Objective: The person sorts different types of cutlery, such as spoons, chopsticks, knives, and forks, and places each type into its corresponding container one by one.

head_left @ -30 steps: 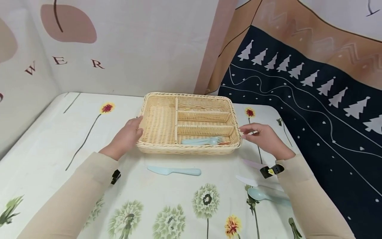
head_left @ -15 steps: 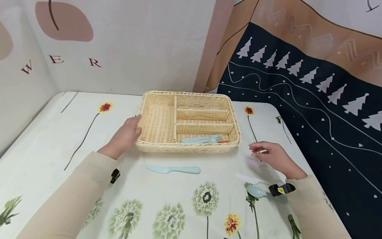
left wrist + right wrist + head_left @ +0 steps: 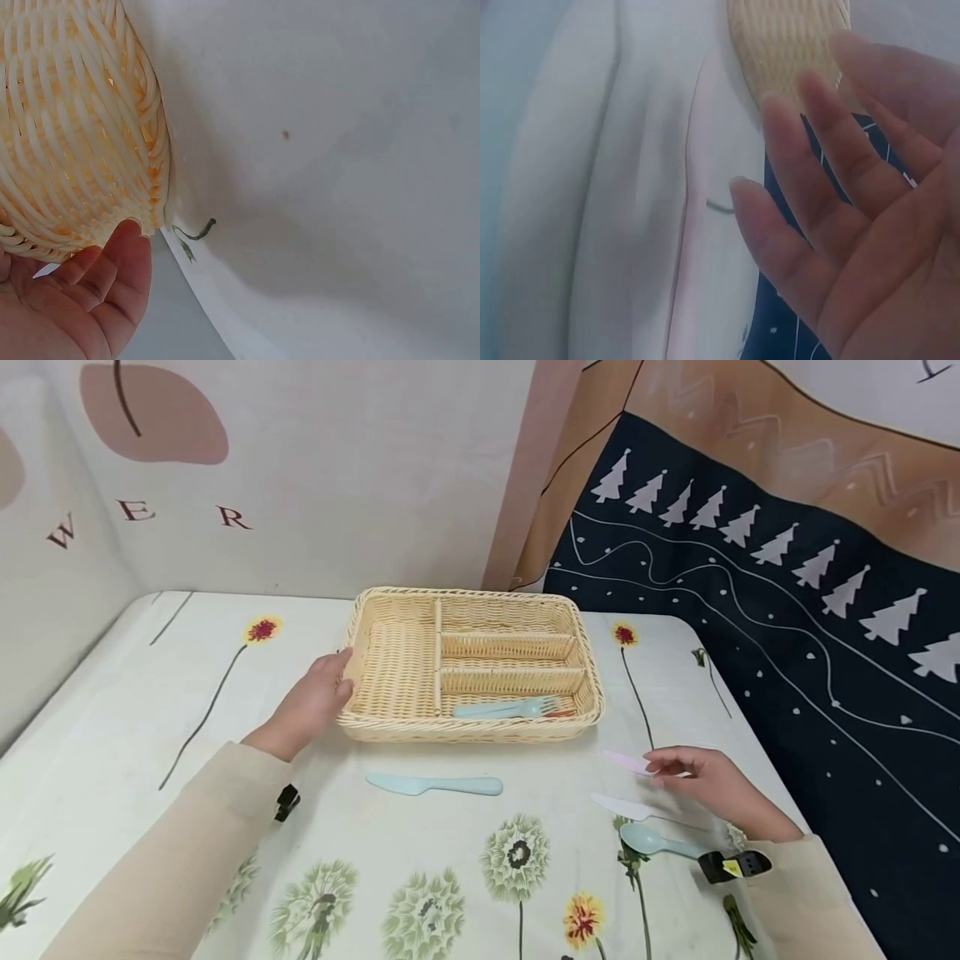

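Note:
A wicker cutlery basket (image 3: 397, 668) with several compartments stands at the far middle of the table. My left hand (image 3: 306, 702) touches its left end; in the left wrist view its loosely bent fingers (image 3: 124, 262) lie along the outer wall. At the right, my right hand (image 3: 708, 781) hovers with its fingertips over the handle end of a lilac knife (image 3: 624, 762). The right wrist view shows the fingers spread and relaxed beside that knife (image 3: 694, 187), holding nothing. The knife's handle end is hidden behind the fingers in the head view.
In the basket's front right compartment lie light blue forks (image 3: 498, 707) and something orange. A light blue knife (image 3: 435, 785) lies before the basket. Closer to me at the right are a white knife (image 3: 622, 807) and a light blue spoon (image 3: 648, 840). A flowered cloth (image 3: 360, 852) covers the table.
My right hand has left the basket's right end and come down toward me and rightward, over the lilac knife. The left hand has stayed at the basket's left end.

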`<control>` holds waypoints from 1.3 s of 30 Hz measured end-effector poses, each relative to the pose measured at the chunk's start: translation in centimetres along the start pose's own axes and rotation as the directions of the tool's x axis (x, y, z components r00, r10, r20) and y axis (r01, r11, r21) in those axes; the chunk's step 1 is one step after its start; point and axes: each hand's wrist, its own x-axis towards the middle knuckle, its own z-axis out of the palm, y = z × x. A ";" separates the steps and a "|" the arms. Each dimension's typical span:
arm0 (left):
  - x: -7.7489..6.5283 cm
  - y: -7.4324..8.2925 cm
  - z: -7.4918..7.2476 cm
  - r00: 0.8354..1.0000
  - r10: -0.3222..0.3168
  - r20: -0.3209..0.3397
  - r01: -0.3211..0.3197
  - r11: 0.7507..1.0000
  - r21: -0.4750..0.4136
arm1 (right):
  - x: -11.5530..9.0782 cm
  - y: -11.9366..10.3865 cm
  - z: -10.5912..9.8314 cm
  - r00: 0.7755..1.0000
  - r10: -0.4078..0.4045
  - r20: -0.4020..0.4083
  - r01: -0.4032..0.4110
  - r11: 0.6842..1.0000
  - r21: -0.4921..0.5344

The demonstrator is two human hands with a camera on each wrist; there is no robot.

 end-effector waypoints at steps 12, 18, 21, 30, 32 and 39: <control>0.0 -0.1 0.1 1.000 0.000 -0.010 0.000 1.000 0.001 | -1.8 0.9 0.4 0.992 0.046 0.119 -0.057 0.994 0.088; 0.0 -0.2 0.1 1.000 -0.011 -0.008 0.011 1.000 -0.005 | -2.2 1.1 0.6 0.982 0.019 0.186 -0.041 0.992 0.117; 0.0 -0.2 0.2 1.000 -0.008 -0.004 0.008 1.000 -0.012 | -2.4 1.3 0.7 0.974 0.033 0.222 -0.061 0.991 0.122; -0.1 -0.1 0.3 1.000 0.003 -0.011 -0.003 1.000 -0.007 | -3.1 1.7 0.5 0.936 0.029 0.350 -0.078 0.989 0.125; -0.1 -0.1 0.3 1.000 0.005 -0.013 -0.005 1.000 -0.005 | -3.2 1.7 0.5 0.930 0.036 0.365 -0.086 0.989 0.121; -0.1 -0.1 0.2 1.000 0.006 -0.015 -0.006 1.000 -0.004 | -3.4 1.7 0.7 0.927 0.037 0.373 -0.083 0.990 0.110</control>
